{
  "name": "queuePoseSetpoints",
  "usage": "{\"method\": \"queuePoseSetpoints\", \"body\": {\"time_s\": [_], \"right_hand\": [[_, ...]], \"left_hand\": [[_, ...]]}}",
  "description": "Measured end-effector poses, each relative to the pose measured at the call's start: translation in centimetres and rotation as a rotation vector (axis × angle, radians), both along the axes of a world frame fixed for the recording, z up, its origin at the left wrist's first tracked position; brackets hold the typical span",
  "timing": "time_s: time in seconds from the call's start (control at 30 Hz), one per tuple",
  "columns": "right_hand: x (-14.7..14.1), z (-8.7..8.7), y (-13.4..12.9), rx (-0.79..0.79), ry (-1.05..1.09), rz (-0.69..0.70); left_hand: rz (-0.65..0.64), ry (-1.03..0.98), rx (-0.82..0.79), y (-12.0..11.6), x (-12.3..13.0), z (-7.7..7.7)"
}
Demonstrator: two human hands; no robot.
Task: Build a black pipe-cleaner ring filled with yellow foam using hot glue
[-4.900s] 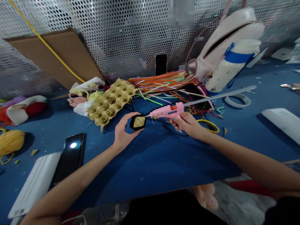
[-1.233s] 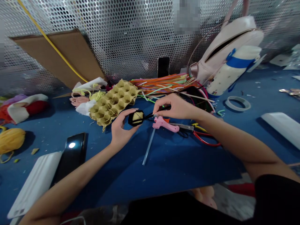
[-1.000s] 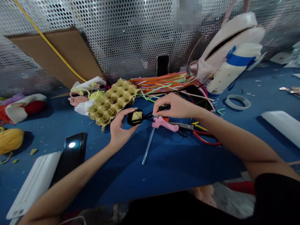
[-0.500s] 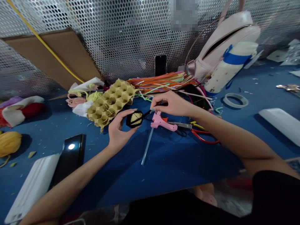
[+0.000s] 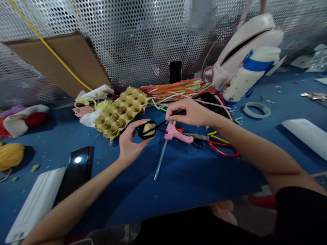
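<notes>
My left hand (image 5: 130, 141) is closed around a small pale-yellow cup piece (image 5: 149, 128) with a dark rim and a black strip across its face. The piece looks like cut egg carton. From it the black strip (image 5: 161, 125) runs up to the right, pinched between thumb and forefinger of my right hand (image 5: 186, 111). Just below that hand lies a pink glue gun (image 5: 176, 133) with a clear glue stick (image 5: 161, 160) jutting toward me. Red-handled scissors (image 5: 219, 149) rest right of the gun, partly behind my right forearm.
An egg carton (image 5: 121, 110) lies beyond my left hand. Behind are a heap of coloured pipe cleaners (image 5: 173, 90) and an upright phone (image 5: 175, 71). A bottle (image 5: 251, 75), a bag (image 5: 242, 44) and a tape roll (image 5: 257, 110) stand right. At left are a black phone (image 5: 76, 166) and yellow yarn (image 5: 11, 156).
My right hand has shifted slightly to the right with the black strip still pinched. The left hand and the cup piece have barely moved.
</notes>
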State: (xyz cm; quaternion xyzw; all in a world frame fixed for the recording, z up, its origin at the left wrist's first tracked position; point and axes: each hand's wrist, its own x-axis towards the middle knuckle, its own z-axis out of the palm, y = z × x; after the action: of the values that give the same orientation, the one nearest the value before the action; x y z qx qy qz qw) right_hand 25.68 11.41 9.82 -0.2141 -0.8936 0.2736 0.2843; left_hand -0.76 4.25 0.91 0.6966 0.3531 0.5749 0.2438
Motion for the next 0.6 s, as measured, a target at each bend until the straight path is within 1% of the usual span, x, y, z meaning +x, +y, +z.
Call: {"method": "queuePoseSetpoints", "body": {"time_s": [0.17, 0.6], "right_hand": [[0.02, 0.13, -0.11, 0.034, 0.013, -0.019], [-0.12, -0.58, 0.20, -0.033, 0.003, -0.035]], "left_hand": [[0.001, 0.000, -0.004, -0.03, 0.09, -0.12], [0.005, -0.002, 0.000, -0.03, 0.11, 0.01]]}}
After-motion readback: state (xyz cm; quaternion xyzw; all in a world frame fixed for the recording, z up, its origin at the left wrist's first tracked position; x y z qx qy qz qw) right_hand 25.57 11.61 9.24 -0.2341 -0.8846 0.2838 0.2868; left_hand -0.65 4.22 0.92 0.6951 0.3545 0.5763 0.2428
